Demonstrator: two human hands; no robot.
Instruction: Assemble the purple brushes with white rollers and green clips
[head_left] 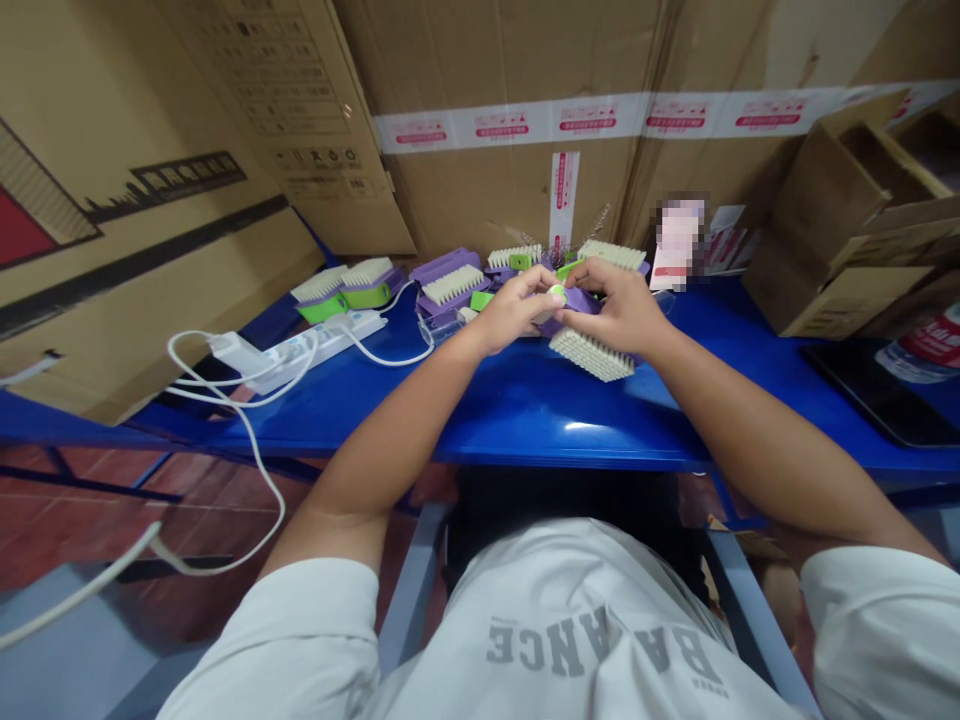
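Pinching grip from both hands: left hand (514, 312) with fingertips pressed on a small green-and-white round piece (556, 293), right hand (611, 308) closed on the purple plastic back (579, 300) of a cream-bristled scrub brush, held over a blue metal table (525, 425). Probably light and stiff, best taken by the back, not the bristles (592, 355). Further purple and green brushes (448, 287) lying behind, near a white power strip (315, 345).
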